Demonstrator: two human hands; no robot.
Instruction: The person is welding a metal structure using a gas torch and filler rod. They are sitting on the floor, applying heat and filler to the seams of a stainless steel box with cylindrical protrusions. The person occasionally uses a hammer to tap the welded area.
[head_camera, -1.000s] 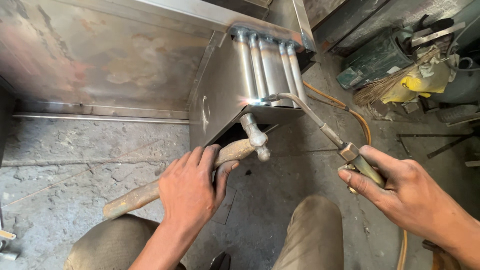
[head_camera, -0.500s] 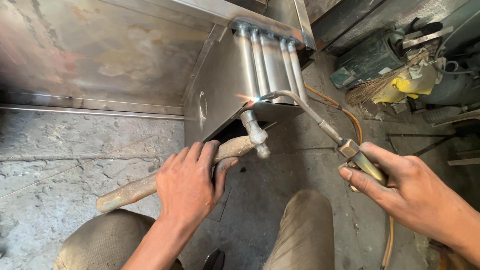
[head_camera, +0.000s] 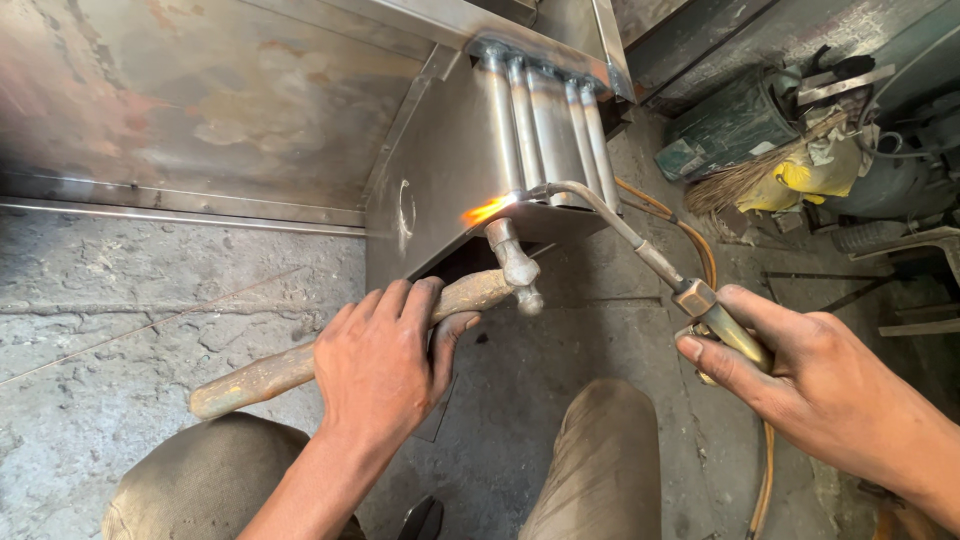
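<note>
On the rough concrete floor (head_camera: 120, 330) at the left we see no package or label, only a large sheet-metal panel (head_camera: 220, 100), stained and discoloured, standing behind it. Lower down, our left hand (head_camera: 385, 355) wraps its fingers (head_camera: 400, 305) tightly round the wooden handle of a hammer (head_camera: 330, 350); the handle juts out past the palm to the left, and the steel head (head_camera: 512, 262) rises just beyond the fingertips, close under the edge of a folded steel box (head_camera: 470, 150) with a row of rounded ribs along its top. A small orange flame (head_camera: 487, 209) burns at that lower edge, right above the hammer head. From the flame a thin bent tube runs right and down to the brass body of the gas torch (head_camera: 700, 305). Our right hand (head_camera: 810, 385) pinches that brass body between thumb and curled fingers, with the nozzle well ahead of the fingertips. Two knees in dusty trousers (head_camera: 600, 460) frame the bottom. At the upper right, among clutter, lie a dark green boxy case (head_camera: 725, 130) and a crumpled yellow wrapper (head_camera: 800, 180), both well away from the hands.
</note>
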